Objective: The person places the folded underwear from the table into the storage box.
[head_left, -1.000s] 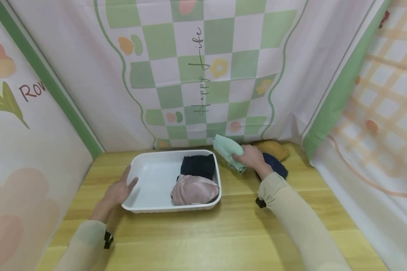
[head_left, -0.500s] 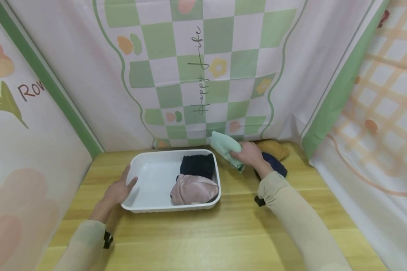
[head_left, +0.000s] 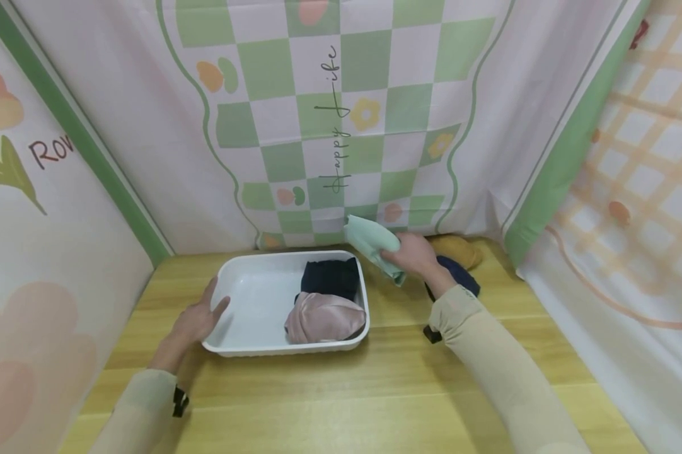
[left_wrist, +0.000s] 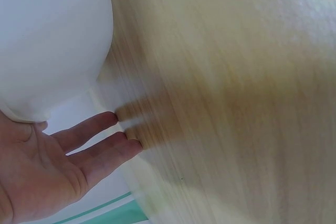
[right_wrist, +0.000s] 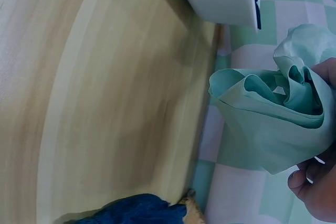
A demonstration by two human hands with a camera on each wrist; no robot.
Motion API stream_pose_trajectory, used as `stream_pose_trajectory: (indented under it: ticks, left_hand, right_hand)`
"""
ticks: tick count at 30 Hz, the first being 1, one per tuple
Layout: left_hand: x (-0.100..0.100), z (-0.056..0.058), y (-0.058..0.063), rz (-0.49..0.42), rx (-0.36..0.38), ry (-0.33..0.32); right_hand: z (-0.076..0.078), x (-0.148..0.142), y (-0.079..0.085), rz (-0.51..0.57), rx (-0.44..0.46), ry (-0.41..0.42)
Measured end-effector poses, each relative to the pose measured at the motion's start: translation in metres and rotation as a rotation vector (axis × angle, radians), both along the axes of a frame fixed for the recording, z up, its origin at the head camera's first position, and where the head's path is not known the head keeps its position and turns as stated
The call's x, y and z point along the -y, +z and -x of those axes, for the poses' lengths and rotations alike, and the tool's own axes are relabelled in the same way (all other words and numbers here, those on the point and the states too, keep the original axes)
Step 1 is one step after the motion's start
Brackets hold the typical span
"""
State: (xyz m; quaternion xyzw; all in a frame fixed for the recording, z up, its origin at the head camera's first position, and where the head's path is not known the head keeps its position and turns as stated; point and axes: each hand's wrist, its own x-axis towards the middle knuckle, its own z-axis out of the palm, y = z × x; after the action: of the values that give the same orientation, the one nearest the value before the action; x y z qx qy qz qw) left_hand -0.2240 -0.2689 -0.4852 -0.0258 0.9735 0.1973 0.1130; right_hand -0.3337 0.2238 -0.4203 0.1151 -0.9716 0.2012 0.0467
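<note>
In the head view, my right hand (head_left: pixel 416 254) grips a folded mint-green cloth (head_left: pixel 370 241) by its right side, above the table behind the tray's right corner. The right wrist view shows the cloth's rolled folds (right_wrist: pixel 273 114) between thumb and fingers. My left hand (head_left: pixel 195 323) rests at the left rim of a white tray (head_left: pixel 250 315), its thumb over the rim. Outside the tray, its fingers (left_wrist: pixel 100 158) are fairly straight. A black folded cloth (head_left: pixel 329 279) and a crumpled pink satin cloth (head_left: pixel 325 318) lie in the tray's right part.
A mustard-yellow cloth (head_left: pixel 457 251) and a navy cloth (head_left: pixel 460 276) lie at the back right of the wooden table (head_left: pixel 318 403), partly behind my right wrist. A checkered curtain (head_left: pixel 369 113) hangs along the table's back edge, with more curtains at both sides.
My right hand has moved slightly left and up with the mint-green cloth, nearer the tray's back right corner. The left hand, tray and cloths in it look unmoved.
</note>
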Motion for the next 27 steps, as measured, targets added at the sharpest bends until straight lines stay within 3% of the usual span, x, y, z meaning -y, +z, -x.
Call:
stream_pose_trajectory:
  ticks: [18, 27]
  left_hand:
    - [0.001, 0.0, 0.0, -0.015, 0.014, 0.015]
    - [0.0, 0.001, -0.001, -0.016, 0.022, 0.023]
  right_hand:
    - [-0.003, 0.026, 0.02, 0.004, -0.1, 0.092]
    - [-0.009, 0.044, 0.032, -0.001, -0.087, 0.136]
